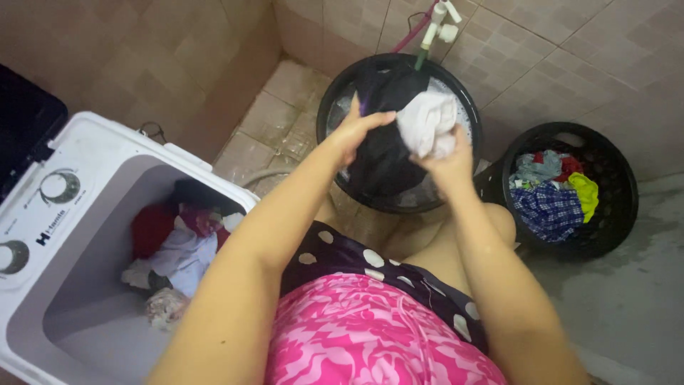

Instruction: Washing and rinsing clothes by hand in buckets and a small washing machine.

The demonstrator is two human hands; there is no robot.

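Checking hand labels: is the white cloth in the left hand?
No, the white cloth is bunched in the right hand, while the left hand grips the dark wet garment over the round black basin.

This is a home wash area, most likely a bathroom or laundry corner. Beige tiled walls [570, 57] meet a tiled floor [278, 121] that looks wet, and a white plastic tap [438, 21] with a pink hose sticks out of the wall. Under the tap stands a round black basin [328, 107] holding sudsy water and soaking clothes. A white top-loading washing machine [85, 150] with two round dials has its tub open and holds mixed garments. A black laundry basket [613, 178] beside the basin is filled with coloured clothes, a checked piece among them.
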